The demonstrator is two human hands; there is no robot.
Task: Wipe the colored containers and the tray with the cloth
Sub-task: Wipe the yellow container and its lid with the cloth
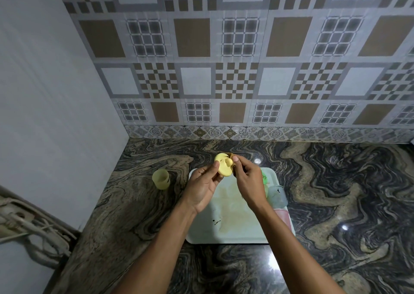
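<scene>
My left hand (202, 185) holds a round yellow lid (223, 165) by its lower edge, raised above the white tray (224, 233). My right hand (246, 180) pinches a brown cloth (233, 157) against the lid's right side; most of the cloth is hidden behind the lid and fingers. The open yellow container (160, 179) stands on the counter left of the tray. On the tray's right side are a green container (264, 177), a pale blue container (277, 196) and a pink container (282, 217), each partly hidden by my right arm.
The dark marbled counter (336, 193) meets a patterned tile wall at the back and a plain wall on the left. The tray's floor shows yellowish stains and dark specks. Cables and pipes (29, 228) lie low at the left, beyond the counter's edge.
</scene>
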